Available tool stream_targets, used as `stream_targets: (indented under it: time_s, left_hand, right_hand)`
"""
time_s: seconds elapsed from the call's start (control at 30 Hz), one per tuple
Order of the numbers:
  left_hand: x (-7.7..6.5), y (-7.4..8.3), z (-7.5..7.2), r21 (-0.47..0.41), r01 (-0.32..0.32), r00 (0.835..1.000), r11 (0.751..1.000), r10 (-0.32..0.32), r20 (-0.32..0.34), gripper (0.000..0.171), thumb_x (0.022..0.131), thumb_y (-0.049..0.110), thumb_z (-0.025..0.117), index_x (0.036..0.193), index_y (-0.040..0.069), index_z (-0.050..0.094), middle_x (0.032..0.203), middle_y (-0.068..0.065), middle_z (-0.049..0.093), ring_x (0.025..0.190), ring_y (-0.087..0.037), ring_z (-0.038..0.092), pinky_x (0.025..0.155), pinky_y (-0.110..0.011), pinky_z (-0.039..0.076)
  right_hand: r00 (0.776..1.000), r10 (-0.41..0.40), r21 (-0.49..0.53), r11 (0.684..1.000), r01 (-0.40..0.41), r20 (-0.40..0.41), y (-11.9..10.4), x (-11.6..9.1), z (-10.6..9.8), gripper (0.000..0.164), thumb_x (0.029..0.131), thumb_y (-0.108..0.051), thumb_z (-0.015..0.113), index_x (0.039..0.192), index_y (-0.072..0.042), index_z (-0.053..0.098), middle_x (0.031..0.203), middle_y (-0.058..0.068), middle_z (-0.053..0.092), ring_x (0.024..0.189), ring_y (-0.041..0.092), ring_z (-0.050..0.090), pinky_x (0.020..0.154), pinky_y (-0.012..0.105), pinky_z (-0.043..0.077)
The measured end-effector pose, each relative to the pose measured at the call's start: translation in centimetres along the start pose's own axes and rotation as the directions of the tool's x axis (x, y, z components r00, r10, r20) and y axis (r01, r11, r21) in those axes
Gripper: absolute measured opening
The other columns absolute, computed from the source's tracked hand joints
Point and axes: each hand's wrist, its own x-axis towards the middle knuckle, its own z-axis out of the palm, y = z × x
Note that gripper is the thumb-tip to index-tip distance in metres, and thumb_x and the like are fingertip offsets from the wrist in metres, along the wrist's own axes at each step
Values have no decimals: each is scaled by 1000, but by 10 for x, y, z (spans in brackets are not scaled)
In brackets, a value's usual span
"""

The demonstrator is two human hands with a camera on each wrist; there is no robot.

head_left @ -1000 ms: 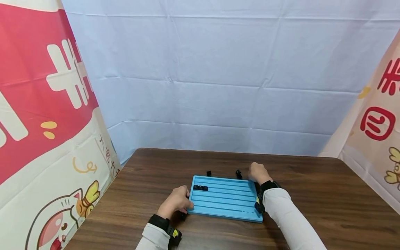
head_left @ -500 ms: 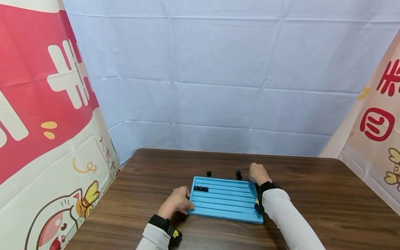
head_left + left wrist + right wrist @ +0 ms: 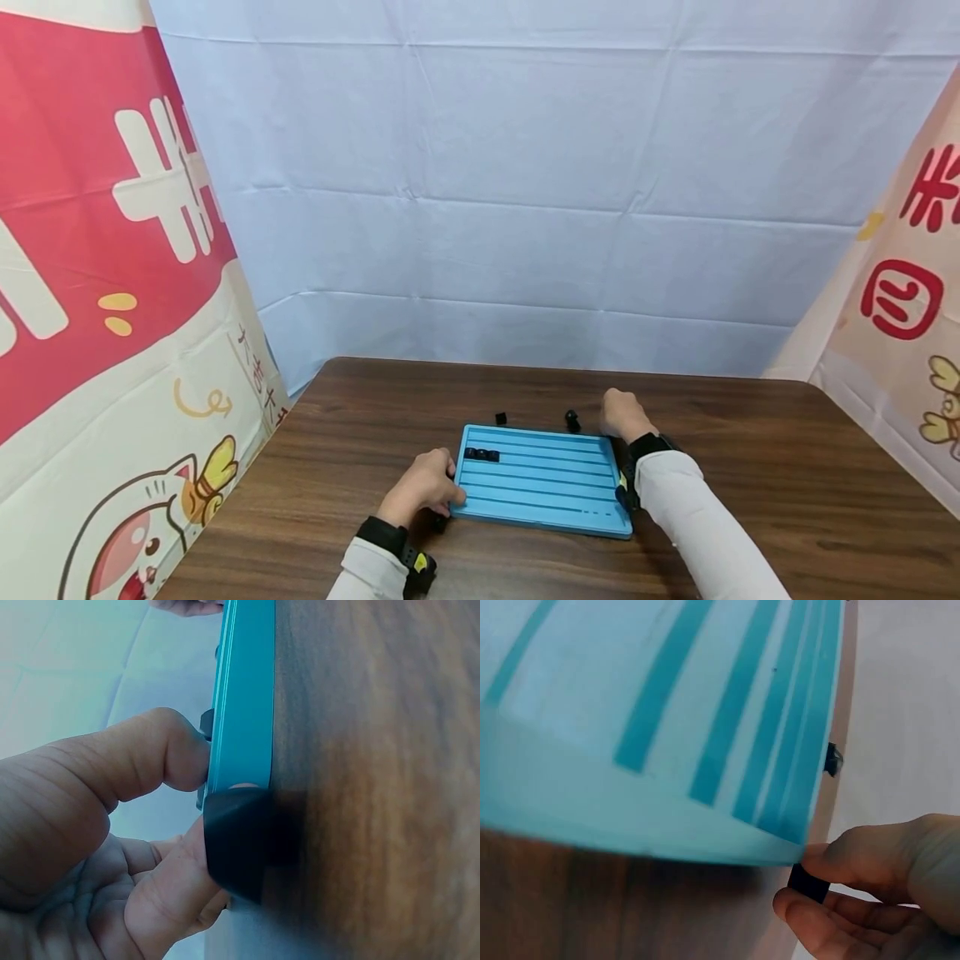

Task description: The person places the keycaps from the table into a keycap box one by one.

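A: Where does the blue board [image 3: 540, 492] sit, and why is there a hand at each end?
B: It lies on the table [image 3: 720, 433]. By its near left corner, the left hand [image 3: 423, 482] pinches the edge, thumb on the rim and a finger at the side, probably to stop it sliding.
A: And the right hand [image 3: 624, 414]?
B: At the board's far right corner, thumb and fingers close narrowly on 1 black block [image 3: 808, 885]; so small a piece likely needs a fingertip pinch. Whether it touches the board, I can't tell.
A: Any others?
B: Toward the board's far left corner sits a short black row [image 3: 482, 454], presumably kept straight by the grooves. Beyond the far edge lie 1 loose cube [image 3: 501, 418] and a dark clump [image 3: 573, 421].
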Motion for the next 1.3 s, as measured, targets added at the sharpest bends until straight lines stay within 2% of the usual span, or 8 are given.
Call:
stream_targets:
  time_s: [0.13, 0.33, 0.6, 0.9, 1.0, 1.1, 1.17, 1.3]
  left_hand:
    - [-1, -2, -1, -5, -4, 1000, 1000, 4, -4, 30, 67, -10, 67, 86, -5, 45, 73, -16, 44, 48, -23, 57, 45, -32, 52]
    - [-1, -2, -1, -13, 9, 1000, 1000, -9, -7, 30, 67, -10, 67, 85, -3, 44, 73, -16, 44, 48, -23, 57, 45, -32, 53]
    - [-1, 0, -1, -22, 10, 1000, 1000, -10, 2, 30, 68, -10, 67, 85, -3, 44, 72, -16, 45, 49, -22, 56, 46, -32, 53]
    - [-2, 0, -2, -23, 9, 1000, 1000, -9, 0, 30, 68, -10, 68, 87, -5, 45, 74, -15, 44, 51, -22, 56, 47, -32, 53]
    - [-2, 1, -1, -24, 13, 1000, 1000, -13, 0, 30, 68, -10, 67, 86, -4, 45, 74, -16, 43, 50, -23, 57, 46, -32, 53]
    - [-2, 0, 1, -23, 16, 1000, 1000, -16, 0, 30, 68, -10, 68, 85, -3, 44, 74, -16, 43, 49, -23, 57, 46, -32, 53]
    - [-2, 0, 1, -21, 20, 1000, 1000, -20, -2, 30, 67, -10, 68, 85, -4, 44, 74, -16, 43, 49, -23, 57, 46, -32, 53]
    - [-1, 1, 1, -20, 19, 1000, 1000, -19, -8, 31, 67, -10, 68, 86, -4, 45, 74, -16, 44, 48, -23, 57, 45, -32, 53]
  right_hand:
    - [999, -30, 17, 999, 30, -23, -2, -1, -4, 38, 90, 5, 43, 59, -13, 32, 54, 0, 19, 48, 13, 18, 45, 26, 23]
    - [994, -96, 28, 995, 97, -43, -7, -1, -11, 43, 89, 4, 43, 54, -15, 28, 51, -2, 16, 48, 11, 12, 45, 26, 17]
    - [991, -122, 73, 989, 125, -55, -14, -12, -26, 44, 84, 9, 45, 53, -16, 27, 52, -2, 15, 50, 13, 9, 48, 28, 14]
    - [989, -133, 46, 990, 136, -66, -20, -18, -37, 43, 82, 11, 47, 55, -16, 28, 54, -2, 15, 51, 12, 11, 49, 28, 15]
    - [990, -123, 40, 991, 126, -70, -18, -20, -36, 32, 82, 9, 50, 58, -10, 44, 56, 0, 32, 49, 13, 23, 47, 27, 23]
    - [986, -153, 94, 983, 159, -65, -16, -22, -34, 14, 82, 9, 52, 82, 1, 64, 77, 9, 57, 63, 19, 50, 53, 31, 43]
    - [977, -201, 145, 967, 209, -68, -15, -23, -31, 23, 82, 10, 53, 101, 5, 65, 96, 16, 62, 81, 28, 59, 64, 38, 50]
    - [959, -272, 208, 936, 283, -80, -13, -24, -28, 26, 83, 10, 53, 106, 6, 64, 100, 17, 61, 92, 32, 58, 70, 40, 51]
